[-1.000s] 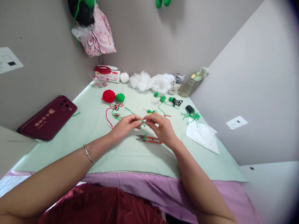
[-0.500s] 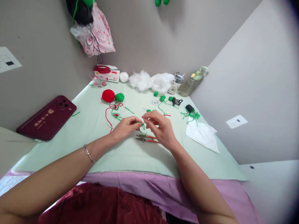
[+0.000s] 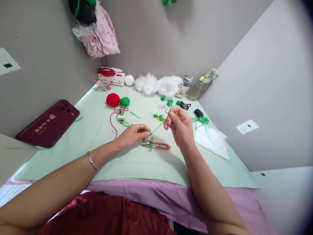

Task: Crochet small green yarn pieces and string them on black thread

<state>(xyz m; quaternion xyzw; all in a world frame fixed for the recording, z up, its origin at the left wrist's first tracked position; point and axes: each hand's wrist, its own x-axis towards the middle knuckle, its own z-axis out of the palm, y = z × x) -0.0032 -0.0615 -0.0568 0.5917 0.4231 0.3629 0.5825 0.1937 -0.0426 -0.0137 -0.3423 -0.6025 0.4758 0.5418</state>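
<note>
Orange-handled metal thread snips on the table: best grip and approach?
I'd pinch the rounded end of the orange handles, coming from above on the person's right. The snips lie flat, blades pointing left, with green yarn hanging at the blade end near the left hand.

Pale green cloth-covered tabletop (image 3: 97,166) bears round red yarn ball (image 3: 112,100), orange-handled metal thread snips (image 3: 160,146), dark red phone (image 3: 49,124).

One pair of orange snips (image 3: 161,146), one phone (image 3: 49,123), one bottle (image 3: 199,88), two wall plates (image 3: 247,127).
</note>
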